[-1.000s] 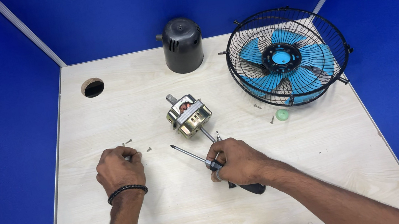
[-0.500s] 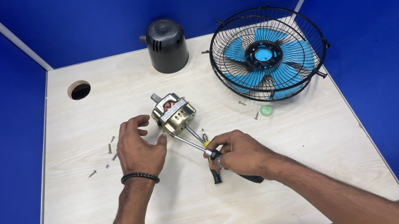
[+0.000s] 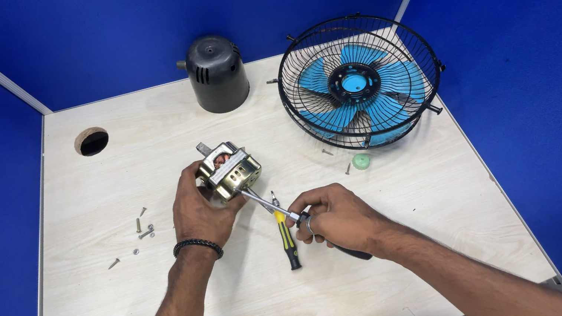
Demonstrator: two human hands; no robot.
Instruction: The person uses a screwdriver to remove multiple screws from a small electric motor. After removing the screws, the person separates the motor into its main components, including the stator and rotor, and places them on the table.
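Lifted off the table since a moment ago, the fan motor sits clasped in the left hand; the right hand, closed on a screwdriver, sets its tip against the casing. Steady alignment seems needed next.

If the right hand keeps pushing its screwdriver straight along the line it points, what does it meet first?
The right hand aims up-left; the tip of its silver-shafted screwdriver appears already at the brass-coloured metal fan motor held by the left hand, though depth is unclear.
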